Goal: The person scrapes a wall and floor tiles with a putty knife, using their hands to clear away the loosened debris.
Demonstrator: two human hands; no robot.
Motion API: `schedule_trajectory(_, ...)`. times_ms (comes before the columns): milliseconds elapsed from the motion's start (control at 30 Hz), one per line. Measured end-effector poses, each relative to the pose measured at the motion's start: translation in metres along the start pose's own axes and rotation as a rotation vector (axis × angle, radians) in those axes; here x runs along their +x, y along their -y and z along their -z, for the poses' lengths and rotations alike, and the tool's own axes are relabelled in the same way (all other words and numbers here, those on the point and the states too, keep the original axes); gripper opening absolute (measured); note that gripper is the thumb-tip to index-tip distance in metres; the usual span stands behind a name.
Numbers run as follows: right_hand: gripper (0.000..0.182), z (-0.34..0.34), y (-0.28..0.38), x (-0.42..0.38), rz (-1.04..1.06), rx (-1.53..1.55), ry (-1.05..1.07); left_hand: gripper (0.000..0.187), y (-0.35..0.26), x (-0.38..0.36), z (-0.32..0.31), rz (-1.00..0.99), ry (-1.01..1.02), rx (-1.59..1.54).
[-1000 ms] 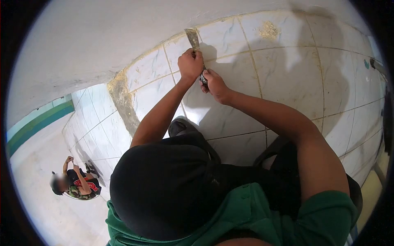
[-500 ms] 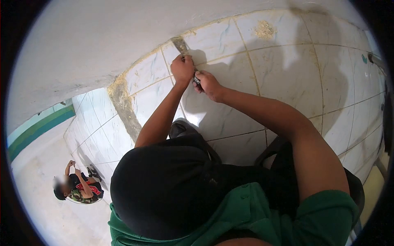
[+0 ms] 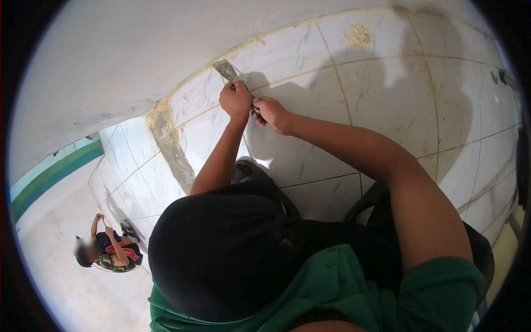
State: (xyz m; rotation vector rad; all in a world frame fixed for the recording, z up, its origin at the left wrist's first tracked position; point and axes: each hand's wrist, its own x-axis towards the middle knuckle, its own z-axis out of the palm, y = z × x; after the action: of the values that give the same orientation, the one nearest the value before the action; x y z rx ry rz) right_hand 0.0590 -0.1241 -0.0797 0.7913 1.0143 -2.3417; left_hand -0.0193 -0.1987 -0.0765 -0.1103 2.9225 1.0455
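Both hands [image 3: 251, 108] gripping scraper [image 3: 225, 69], blade above

Bare tiled floor [image 3: 387, 94] lies open right of the hands; the white wall [image 3: 138, 50] blocks just beyond.

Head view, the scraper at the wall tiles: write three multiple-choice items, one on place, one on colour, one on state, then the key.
1. Where does the blade of the scraper rest?
A. near the top edge of the tiled wall
B. on the floor
C. on the green stripe

2. What colour is the shirt on the person who holds it?
A. red
B. green
C. white

3. How is the scraper held?
A. left hand alone
B. lying loose
C. both hands, the right hand on the handle end

Key: 1 A, the blade lies where the tiles meet the plaster; 2 B, green cloth shows at the shoulders; 3 C, both hands close round the tool.
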Motion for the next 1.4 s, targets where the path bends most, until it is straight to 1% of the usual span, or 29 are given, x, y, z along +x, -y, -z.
schedule_trajectory(167, 0.018, 0.013, 0.001, -0.012, 0.011, 0.160, -0.050, 0.028, -0.011, 0.000, -0.019, -0.247, 0.062, 0.132)
schedule_trajectory(267, 0.016, 0.019, 0.000, -0.019, 0.037, 0.199, -0.100, 0.027, -0.025, -0.005, -0.029, -0.232, 0.127, 0.123)
schedule_trajectory(300, 0.016, 0.019, 0.000, -0.020, 0.043, 0.205, -0.107, 0.028, -0.027, -0.004, -0.030, -0.263, 0.144, 0.140)
schedule_trajectory(333, 0.016, 0.019, 0.000, -0.021, 0.052, 0.212, -0.115, 0.028, -0.029, -0.005, -0.028, -0.243, 0.135, 0.111)
schedule_trajectory(433, 0.016, 0.015, 0.008, -0.027, 0.066, 0.165, -0.039, 0.029, -0.032, -0.007, -0.021, -0.196, 0.129, 0.033)
schedule_trajectory(500, 0.017, 0.014, 0.006, -0.022, 0.052, 0.199, -0.042, 0.029, -0.032, -0.005, -0.016, -0.176, 0.146, 0.003)
schedule_trajectory(600, 0.019, 0.012, 0.008, -0.017, 0.034, 0.280, -0.094, 0.028, -0.034, 0.004, -0.024, -0.286, 0.161, 0.113)
schedule_trajectory(700, 0.019, 0.020, 0.009, -0.018, 0.029, 0.366, -0.117, 0.025, -0.036, 0.008, -0.035, -0.296, 0.176, 0.187)
schedule_trajectory(800, 0.018, 0.022, 0.006, -0.020, 0.012, 0.442, -0.150, 0.027, -0.038, 0.006, -0.039, -0.396, 0.254, 0.100)
schedule_trajectory(833, 0.017, 0.021, 0.003, -0.022, -0.001, 0.466, -0.167, 0.027, -0.039, 0.002, -0.040, -0.396, 0.281, 0.103)
schedule_trajectory(900, 0.017, 0.023, -0.002, -0.027, 0.049, 0.437, -0.145, 0.026, -0.046, -0.006, -0.039, -0.398, 0.329, 0.109)
schedule_trajectory(1000, 0.017, 0.020, -0.003, -0.031, 0.081, 0.381, -0.124, 0.025, -0.044, -0.010, -0.034, -0.370, 0.303, 0.063)
schedule_trajectory(1100, 0.017, 0.017, 0.000, -0.029, 0.071, 0.352, -0.077, 0.024, -0.039, -0.009, -0.024, -0.312, 0.168, -0.034)
schedule_trajectory(1133, 0.017, 0.015, 0.001, -0.026, 0.064, 0.347, -0.053, 0.024, -0.038, -0.006, -0.022, -0.290, 0.167, 0.001)
schedule_trajectory(1233, 0.018, 0.012, 0.005, -0.016, -0.011, 0.371, -0.078, 0.026, -0.032, 0.000, -0.025, -0.238, 0.142, 0.111)
schedule_trajectory(1333, 0.017, 0.016, 0.002, -0.015, 0.002, 0.402, -0.101, 0.027, -0.034, 0.001, -0.032, -0.271, 0.187, 0.160)
schedule_trajectory(1400, 0.017, 0.022, -0.004, -0.018, 0.044, 0.398, -0.136, 0.028, -0.036, -0.003, -0.041, -0.348, 0.244, 0.159)
